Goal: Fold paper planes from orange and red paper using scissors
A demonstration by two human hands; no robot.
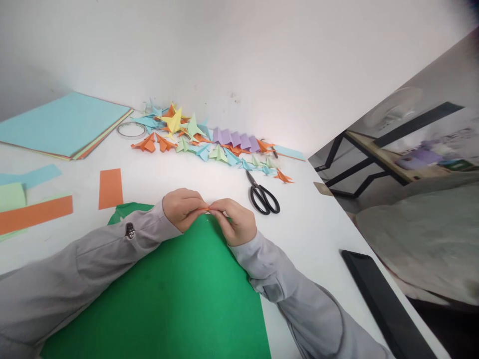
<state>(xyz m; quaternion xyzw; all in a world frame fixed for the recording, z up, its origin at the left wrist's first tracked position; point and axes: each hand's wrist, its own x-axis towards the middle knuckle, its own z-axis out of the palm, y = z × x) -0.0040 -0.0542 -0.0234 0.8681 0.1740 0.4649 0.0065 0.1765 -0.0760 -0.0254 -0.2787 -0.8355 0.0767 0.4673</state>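
Note:
My left hand (183,208) and my right hand (234,221) meet just above the far part of a large green sheet (179,294). Between their fingertips they pinch a small piece of orange paper (205,209), seen almost edge-on, so most of it is hidden by my fingers. Both hands are closed on it from opposite sides. To the right of my right hand lie black-handled scissors (264,197), blades pointing away. A flat orange paper rectangle (111,188) rests on the table to the left of my left hand.
Folded paper figures (174,122) in several colours line the wall, with a purple pleated piece (236,139) among them. A stack of coloured sheets (63,127) and a tape roll (131,130) sit back left. Paper strips (37,213) lie left; a black slab (385,304) lies right.

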